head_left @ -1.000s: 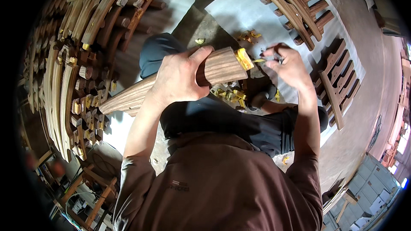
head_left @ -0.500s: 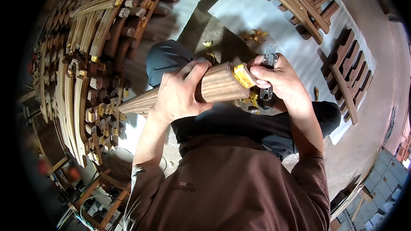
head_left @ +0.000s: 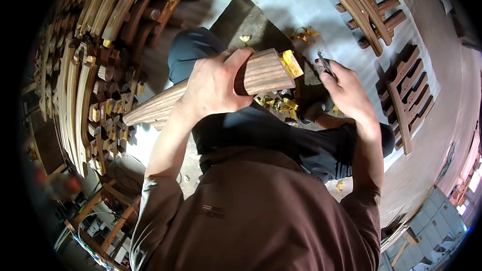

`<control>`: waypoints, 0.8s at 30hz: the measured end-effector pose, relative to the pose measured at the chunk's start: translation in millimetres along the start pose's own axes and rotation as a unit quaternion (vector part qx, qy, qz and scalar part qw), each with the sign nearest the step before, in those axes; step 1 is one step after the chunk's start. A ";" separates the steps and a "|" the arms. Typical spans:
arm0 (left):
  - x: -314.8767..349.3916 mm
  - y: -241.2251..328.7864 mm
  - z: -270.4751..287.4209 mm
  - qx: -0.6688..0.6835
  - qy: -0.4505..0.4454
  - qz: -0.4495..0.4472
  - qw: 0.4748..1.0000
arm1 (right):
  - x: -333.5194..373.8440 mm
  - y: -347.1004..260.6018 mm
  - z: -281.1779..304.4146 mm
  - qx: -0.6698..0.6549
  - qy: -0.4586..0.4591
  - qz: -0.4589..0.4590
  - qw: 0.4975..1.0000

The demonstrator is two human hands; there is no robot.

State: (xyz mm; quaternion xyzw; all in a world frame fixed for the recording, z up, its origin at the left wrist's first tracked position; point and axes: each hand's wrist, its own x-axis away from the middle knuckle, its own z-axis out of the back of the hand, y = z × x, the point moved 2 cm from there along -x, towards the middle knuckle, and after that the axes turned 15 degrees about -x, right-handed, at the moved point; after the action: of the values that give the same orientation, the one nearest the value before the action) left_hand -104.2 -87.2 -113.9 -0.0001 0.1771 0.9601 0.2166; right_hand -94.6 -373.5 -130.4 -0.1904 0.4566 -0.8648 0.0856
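Observation:
My left hand point(head_left: 213, 83) is wrapped round a long brown striped wooden part point(head_left: 266, 74), tilted across my lap with its thick end up to the right. Yellow tape point(head_left: 288, 64) covers part of the tenon on that end. To the right of it and apart from it, my right hand point(head_left: 347, 88) grips a slim dark metal tool point(head_left: 326, 63), seen nearly edge-on, which looks like a utility knife. Below the wooden part, several yellow tape scraps point(head_left: 287, 105) lie by my foot.
Stacked wooden parts point(head_left: 85, 105), many with yellow-taped ends, stand at the left. On a white sheet point(head_left: 286, 7) to the right lie joined slatted wooden frames point(head_left: 371, 15), with another frame point(head_left: 406, 95) nearer. Other yellow scraps point(head_left: 305, 33) are on the floor ahead.
My right hand has moved away from the taped end, to the right, and turned the tool edge-on. The wooden part's thick end has risen slightly, still in my left hand.

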 end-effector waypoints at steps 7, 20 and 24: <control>-2.4 3.7 3.9 -0.001 -0.074 0.026 0.997 | 17.2 13.2 29.9 0.093 0.011 -0.026 0.995; -2.1 3.2 -0.6 -0.004 -0.050 0.005 0.999 | 4.1 -34.8 9.0 0.106 0.094 0.155 0.978; -3.0 4.2 -0.7 -0.005 -0.033 -0.006 0.999 | -0.8 -33.6 8.4 0.077 0.128 0.184 0.971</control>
State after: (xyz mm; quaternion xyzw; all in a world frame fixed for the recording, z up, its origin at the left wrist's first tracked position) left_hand -103.4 -92.3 -112.9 0.0296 0.1654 0.9590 0.2283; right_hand -89.5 -360.5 -98.7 0.0165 0.4229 -0.8840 0.1987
